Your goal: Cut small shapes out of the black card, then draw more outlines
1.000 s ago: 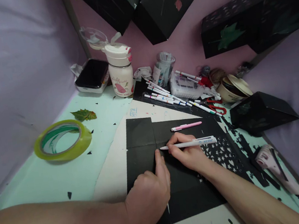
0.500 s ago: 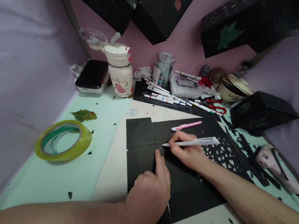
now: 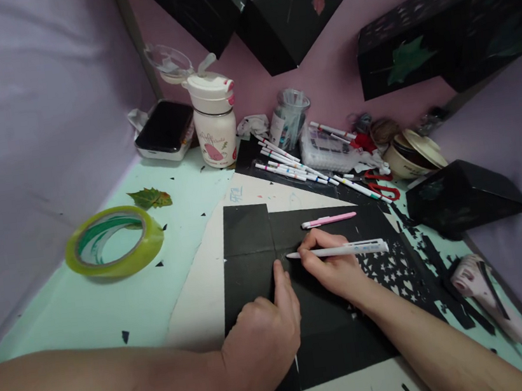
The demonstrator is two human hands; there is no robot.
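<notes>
My right hand (image 3: 334, 261) is closed around a slim white pen (image 3: 354, 248). Its tip meets the black card (image 3: 326, 328) just right of a crease, beside faint light marks. Close to that tip, my left hand (image 3: 271, 322) presses on the card with its index finger stretched out; the other fingers are partly curled and hold nothing. Small cut-out stars and hearts (image 3: 391, 274) show white through the card, partly behind my right wrist. A pink pen-like tool (image 3: 329, 219) lies along the card's upper edge.
Clear tape (image 3: 151, 239) and a leaf (image 3: 150, 198) lie left. Behind stand a bottle (image 3: 215, 131), a jar (image 3: 290, 118) and several white markers (image 3: 296, 168). Red-handled scissors (image 3: 388, 191), a black box (image 3: 466, 197) and a pink glue gun (image 3: 491, 300) are right. Black boxes (image 3: 295, 18) hang above.
The whole view has shifted slightly, so things appear a little further right. Both hands keep nearly the same place on the card, and the pen is still in my right hand.
</notes>
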